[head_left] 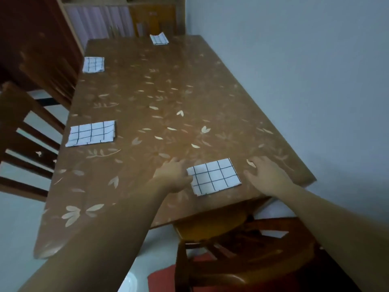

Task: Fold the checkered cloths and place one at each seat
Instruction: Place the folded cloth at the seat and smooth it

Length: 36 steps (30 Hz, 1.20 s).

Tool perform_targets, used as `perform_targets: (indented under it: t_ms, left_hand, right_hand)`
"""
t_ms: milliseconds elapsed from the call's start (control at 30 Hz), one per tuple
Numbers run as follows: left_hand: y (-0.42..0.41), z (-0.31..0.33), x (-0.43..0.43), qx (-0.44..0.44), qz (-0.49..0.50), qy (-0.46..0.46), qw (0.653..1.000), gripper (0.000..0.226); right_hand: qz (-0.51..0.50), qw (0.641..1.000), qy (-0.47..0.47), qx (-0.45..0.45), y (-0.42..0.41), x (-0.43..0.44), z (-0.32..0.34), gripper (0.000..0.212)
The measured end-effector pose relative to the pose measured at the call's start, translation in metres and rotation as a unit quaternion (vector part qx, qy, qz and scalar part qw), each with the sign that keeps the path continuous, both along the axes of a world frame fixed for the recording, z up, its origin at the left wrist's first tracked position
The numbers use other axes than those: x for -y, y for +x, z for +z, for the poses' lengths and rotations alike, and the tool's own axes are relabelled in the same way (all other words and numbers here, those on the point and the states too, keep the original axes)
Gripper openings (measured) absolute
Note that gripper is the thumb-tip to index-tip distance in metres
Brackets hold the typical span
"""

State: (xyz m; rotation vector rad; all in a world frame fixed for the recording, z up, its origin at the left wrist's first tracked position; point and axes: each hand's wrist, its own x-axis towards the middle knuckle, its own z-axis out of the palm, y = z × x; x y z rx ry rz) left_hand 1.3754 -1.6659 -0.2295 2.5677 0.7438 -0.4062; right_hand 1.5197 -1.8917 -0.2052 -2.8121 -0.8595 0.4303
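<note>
- A wooden chair [242,256] stands nearest the camera, pushed partly under the near end of the table [160,98], whose brown cover carries a pale leaf print.
- Two bare forearms reach forward from the bottom of the view to the table's near end.
- The left hand [173,175] lies on the table, fingers spread and loose, its edge touching the left side of the near cloth [213,177]; it grips nothing.
- The right hand [266,172] rests just right of that cloth, fingers open and apart from it, holding nothing.
- The near cloth is a white folded rectangle with a black grid, flat on the table between the hands.
- A second cloth [91,133], folded, lies at the left edge, by a slatted chair [27,140].
- A third cloth [93,64] lies farther along that edge.
- A fourth cloth [159,39] lies at the far end.
</note>
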Motion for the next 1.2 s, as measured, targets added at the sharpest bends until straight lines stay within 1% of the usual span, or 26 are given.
perform_targets:
  t_ms: [133,267,333,400,467,500,633,700,800,933,1100,1200]
  left_hand:
    - [0.002,0.001,-0.007,-0.015,0.075,0.004,0.997,0.058]
    - [-0.005,-0.004,-0.005,-0.024,0.163,0.008,0.986,0.060]
    - [-0.002,-0.010,0.002,-0.036,0.170,0.016,0.985,0.059]
    - [0.008,-0.016,0.013,-0.030,0.171,0.016,0.985,0.056]
    - [0.021,-0.026,0.024,-0.036,0.150,0.020,0.988,0.050]
    - [0.027,-0.034,0.029,-0.039,0.137,0.026,0.989,0.051]
    - [0.044,-0.068,0.037,-0.084,0.065,0.024,0.994,0.091]
    - [0.049,-0.078,0.039,-0.099,0.037,0.024,0.994,0.102]
    - [0.052,-0.090,0.041,-0.090,0.029,0.048,0.994,0.105]
    - [0.052,-0.092,0.040,-0.067,0.043,0.062,0.995,0.111]
    - [0.048,-0.089,0.040,-0.070,0.058,0.072,0.993,0.118]
    - [0.036,-0.087,0.044,-0.081,0.057,0.084,0.992,0.117]
  right_hand:
    - [0.066,0.998,0.000,-0.014,0.044,-0.018,-0.020,0.052]
    - [0.104,0.994,-0.015,-0.043,0.074,-0.028,-0.037,0.054]
    - [0.125,0.990,-0.023,-0.058,0.083,-0.033,-0.048,0.053]
    - [0.153,0.985,-0.024,-0.072,0.089,-0.040,-0.061,0.046]
    - [0.181,0.980,-0.030,-0.076,0.094,-0.047,-0.071,0.039]
    - [0.194,0.978,-0.032,-0.075,0.097,-0.051,-0.075,0.039]
    - [0.251,0.964,-0.071,-0.059,0.102,-0.062,-0.094,0.057]
    - [0.269,0.956,-0.098,-0.055,0.100,-0.064,-0.101,0.062]
    - [0.245,0.965,-0.080,-0.052,0.096,-0.065,-0.108,0.060]
    - [0.203,0.978,-0.023,-0.046,0.096,-0.067,-0.116,0.048]
    - [0.149,0.984,0.031,-0.089,0.102,-0.071,-0.119,0.027]
    - [0.162,0.980,0.049,-0.105,0.093,-0.077,-0.121,0.025]
